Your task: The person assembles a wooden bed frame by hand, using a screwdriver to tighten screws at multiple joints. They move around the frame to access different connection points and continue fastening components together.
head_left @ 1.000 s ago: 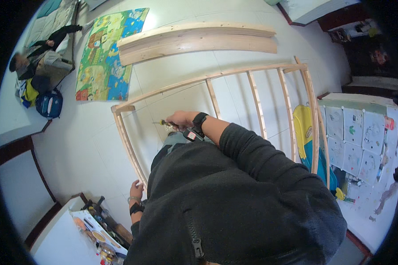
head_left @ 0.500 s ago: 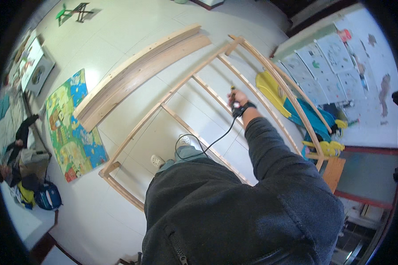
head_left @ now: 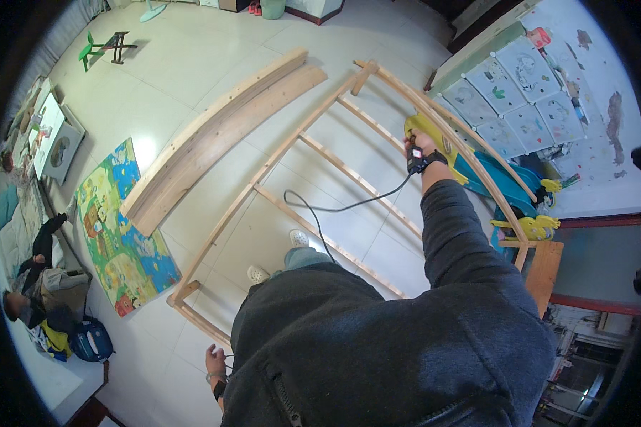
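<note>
My right hand (head_left: pixel 419 140) reaches out over the wooden frame (head_left: pixel 335 158), its fingers closed round a small dark thing that I cannot make out. A black device (head_left: pixel 423 161) is strapped at that wrist, and a black cable (head_left: pixel 349 208) loops from it back to my body. The frame is of pale bare wood with several crossbars, and I stand inside its outline. My left hand (head_left: pixel 215 360) hangs low at my left side, just outside the frame's near left rail. Its fingers are loosely apart, with nothing visible in them.
Two long boards (head_left: pixel 214 142) lie left of the frame. Beyond them are a colourful play mat (head_left: pixel 124 220) and a seated person (head_left: pixel 32 277) near a backpack (head_left: pixel 91 339). At right, a yellow and teal slide (head_left: pixel 502 178) stands by a white cabinet (head_left: pixel 516 99).
My right hand has moved right and farther out, from the middle crossbars toward the frame's right rails. My left hand has come into view at the lower left. The view has shifted slightly.
</note>
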`<state>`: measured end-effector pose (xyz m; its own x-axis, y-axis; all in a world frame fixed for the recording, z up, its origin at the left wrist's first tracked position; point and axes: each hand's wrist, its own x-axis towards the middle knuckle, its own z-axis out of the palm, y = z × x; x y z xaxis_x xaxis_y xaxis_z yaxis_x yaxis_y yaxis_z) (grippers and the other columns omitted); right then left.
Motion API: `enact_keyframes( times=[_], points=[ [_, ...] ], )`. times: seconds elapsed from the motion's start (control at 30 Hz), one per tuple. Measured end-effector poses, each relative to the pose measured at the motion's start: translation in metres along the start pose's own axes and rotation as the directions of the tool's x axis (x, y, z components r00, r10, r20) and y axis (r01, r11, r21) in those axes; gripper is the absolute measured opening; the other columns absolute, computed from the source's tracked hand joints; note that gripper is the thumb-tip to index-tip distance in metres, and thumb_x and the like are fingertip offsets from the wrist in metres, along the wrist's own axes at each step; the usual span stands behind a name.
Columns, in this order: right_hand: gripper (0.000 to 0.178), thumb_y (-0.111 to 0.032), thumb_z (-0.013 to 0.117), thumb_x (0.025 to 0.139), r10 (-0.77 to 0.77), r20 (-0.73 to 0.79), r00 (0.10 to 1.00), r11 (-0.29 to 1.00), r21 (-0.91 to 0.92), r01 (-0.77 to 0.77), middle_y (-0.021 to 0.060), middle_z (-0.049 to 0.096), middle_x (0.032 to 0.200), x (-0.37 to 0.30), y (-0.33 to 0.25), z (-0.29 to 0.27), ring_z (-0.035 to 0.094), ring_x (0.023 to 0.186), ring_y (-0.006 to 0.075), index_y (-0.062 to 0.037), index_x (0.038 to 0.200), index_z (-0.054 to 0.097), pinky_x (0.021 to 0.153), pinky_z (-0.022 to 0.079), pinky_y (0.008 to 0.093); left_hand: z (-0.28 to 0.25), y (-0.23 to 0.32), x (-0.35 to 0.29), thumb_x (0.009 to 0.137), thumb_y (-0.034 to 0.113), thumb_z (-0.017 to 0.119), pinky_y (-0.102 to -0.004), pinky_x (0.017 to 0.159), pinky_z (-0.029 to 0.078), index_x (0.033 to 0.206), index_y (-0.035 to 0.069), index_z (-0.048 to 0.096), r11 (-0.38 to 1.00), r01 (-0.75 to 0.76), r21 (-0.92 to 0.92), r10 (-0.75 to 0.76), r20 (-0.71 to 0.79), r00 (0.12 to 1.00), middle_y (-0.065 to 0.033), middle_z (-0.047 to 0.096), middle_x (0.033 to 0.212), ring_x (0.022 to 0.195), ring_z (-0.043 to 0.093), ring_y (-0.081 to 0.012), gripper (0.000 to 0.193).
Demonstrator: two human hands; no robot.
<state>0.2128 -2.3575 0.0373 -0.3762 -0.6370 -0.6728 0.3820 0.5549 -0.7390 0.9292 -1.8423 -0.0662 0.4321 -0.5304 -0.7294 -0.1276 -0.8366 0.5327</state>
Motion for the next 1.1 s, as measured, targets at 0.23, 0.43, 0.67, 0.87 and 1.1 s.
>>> enact_keyframes(
  times=[0.23, 0.43, 0.67, 0.87, 1.1],
  points=[
    [0.021, -0.028, 0.047, 0.089, 0.002, -0.001, 1.0, 0.998, -0.059, -0.002, 0.0041, 0.053, 0.064, 0.032, 0.016, 0.025, 0.046, 0.044, 0.0126, -0.008, 0.08, 0.049, 0.04, 0.042, 0.0289, 0.027, -0.139, 0.025, 0.08, 0.019, 0.058, -0.0287, 0.068, 0.048, 0.117, -0.001, 0.045, 0.969, 0.007, 0.246, -0.044, 0.145, 0.988, -0.0144, 0.06, 0.096, 0.076, 0.059, -0.0163, 0.044],
    [0.023, -0.022, 0.046, 0.088, 0.006, -0.038, 0.999, 0.989, -0.15, -0.012, 0.0088, 0.057, 0.073, 0.051, 0.045, 0.032, 0.048, 0.049, 0.0139, -0.0019, 0.1, 0.049, 0.044, 0.043, 0.0258, 0.04, -0.101, 0.012, 0.08, 0.019, 0.058, -0.0289, 0.069, 0.048, 0.117, -0.001, 0.045, 0.97, 0.125, 0.206, -0.15, 0.109, 0.983, -0.0144, 0.06, 0.097, 0.077, 0.059, -0.0166, 0.044],
    [0.023, -0.02, 0.047, 0.088, 0.012, -0.049, 0.999, 0.995, -0.094, -0.016, 0.0093, 0.057, 0.073, 0.05, 0.061, 0.034, 0.054, 0.055, 0.0148, -0.0003, 0.099, 0.05, 0.045, 0.044, 0.027, 0.053, -0.038, 0.021, 0.08, 0.019, 0.057, -0.0291, 0.07, 0.048, 0.117, -0.001, 0.044, 0.977, 0.11, 0.184, -0.13, 0.098, 0.987, -0.0145, 0.059, 0.097, 0.077, 0.059, -0.0169, 0.044],
    [0.023, -0.027, 0.045, 0.089, -0.005, -0.052, 0.999, 0.997, -0.078, 0.001, 0.0043, 0.057, 0.067, 0.024, 0.035, 0.045, 0.046, 0.049, 0.0106, -0.0073, 0.098, 0.052, 0.043, 0.04, 0.025, 0.057, -0.018, 0.046, 0.08, 0.019, 0.057, -0.0292, 0.07, 0.048, 0.118, -0.001, 0.044, 0.962, 0.082, 0.261, -0.122, 0.143, 0.982, -0.0146, 0.059, 0.098, 0.078, 0.059, -0.0172, 0.044],
    [0.022, -0.026, 0.046, 0.089, 0.005, -0.07, 0.998, 0.986, -0.169, -0.016, 0.0048, 0.058, 0.07, 0.009, 0.067, 0.024, 0.046, 0.049, 0.0118, -0.0069, 0.098, 0.052, 0.044, 0.039, 0.0264, 0.047, 0.007, 0.044, 0.08, 0.019, 0.057, -0.0294, 0.071, 0.048, 0.118, -0.001, 0.044, 0.974, 0.037, 0.222, -0.068, 0.135, 0.989, -0.0146, 0.059, 0.099, 0.079, 0.059, -0.0176, 0.044]
  ],
)
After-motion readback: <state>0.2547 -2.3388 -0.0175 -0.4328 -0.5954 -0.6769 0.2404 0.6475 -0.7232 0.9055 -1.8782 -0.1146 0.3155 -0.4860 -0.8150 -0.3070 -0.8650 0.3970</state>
